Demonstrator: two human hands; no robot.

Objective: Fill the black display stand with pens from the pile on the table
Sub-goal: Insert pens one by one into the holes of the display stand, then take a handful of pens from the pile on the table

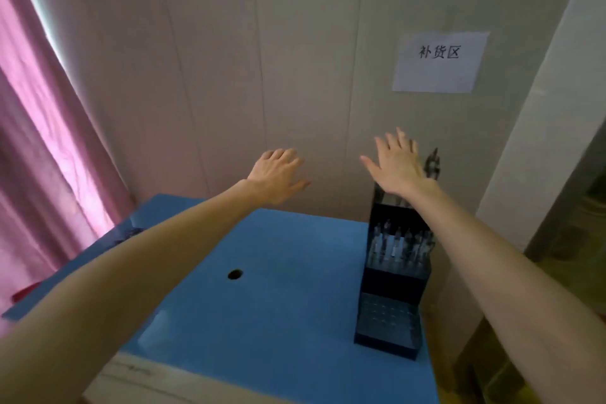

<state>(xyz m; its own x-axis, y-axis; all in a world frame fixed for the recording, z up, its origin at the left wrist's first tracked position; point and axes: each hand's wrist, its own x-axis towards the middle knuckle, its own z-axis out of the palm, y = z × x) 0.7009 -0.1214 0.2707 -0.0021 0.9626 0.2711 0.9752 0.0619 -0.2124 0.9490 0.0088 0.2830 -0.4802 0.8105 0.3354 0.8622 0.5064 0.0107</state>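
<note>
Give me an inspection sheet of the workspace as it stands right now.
Surface: blue table top with a round hole.
Job's things: black display stand at the table's right edge; middle tier holds pens, front tier shows bare holes. A dark blurred heap lies at the left edge, possibly the pile.
Clutter: nothing seen.
Hands: left hand and right hand raised, fingers spread, holding nothing.
Cables: nothing seen.
Surroundings: pale wall with a paper sign; pink curtain on the left.

Dim, soft picture; daylight glows through the pink curtain (49, 128); edges bend.
</note>
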